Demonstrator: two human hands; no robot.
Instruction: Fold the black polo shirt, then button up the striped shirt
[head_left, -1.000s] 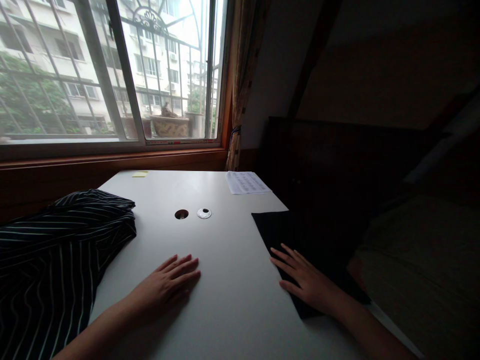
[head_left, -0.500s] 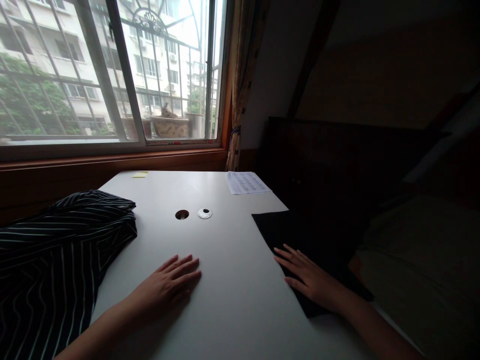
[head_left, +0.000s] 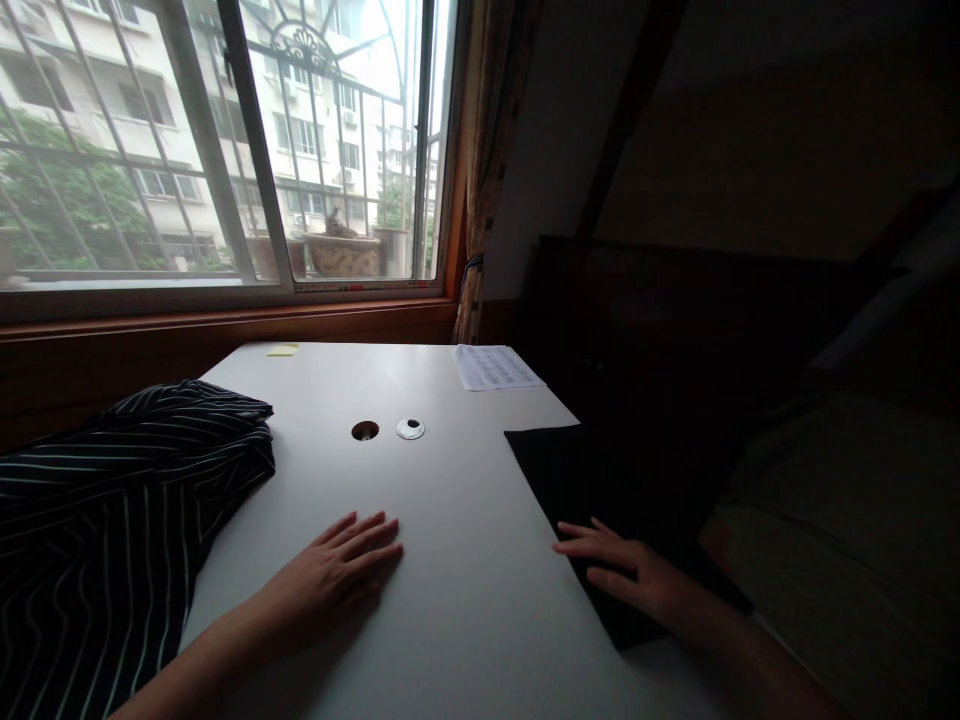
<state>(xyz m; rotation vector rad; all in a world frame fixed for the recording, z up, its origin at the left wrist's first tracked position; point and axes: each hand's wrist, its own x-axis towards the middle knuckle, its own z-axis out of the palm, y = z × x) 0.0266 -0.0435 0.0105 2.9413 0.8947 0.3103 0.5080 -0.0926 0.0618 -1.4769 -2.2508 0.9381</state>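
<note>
My left hand (head_left: 337, 570) lies flat and open on the white table (head_left: 442, 520), palm down, holding nothing. My right hand (head_left: 630, 575) rests open on a folded black cloth (head_left: 577, 470) at the table's right edge, fingers stretched toward the left. A black garment with thin white stripes (head_left: 112, 510) lies heaped on the left side of the table, apart from my left hand.
A round cable hole (head_left: 365, 431) and its white cap (head_left: 410, 429) sit mid-table. A printed sheet (head_left: 495, 367) and a yellow sticky note (head_left: 282, 350) lie at the far edge below the window. Dark furniture and a bed stand to the right.
My right hand has slid back toward me and to the right on the black cloth, its fingers now closer together. The left hand has stayed in place.
</note>
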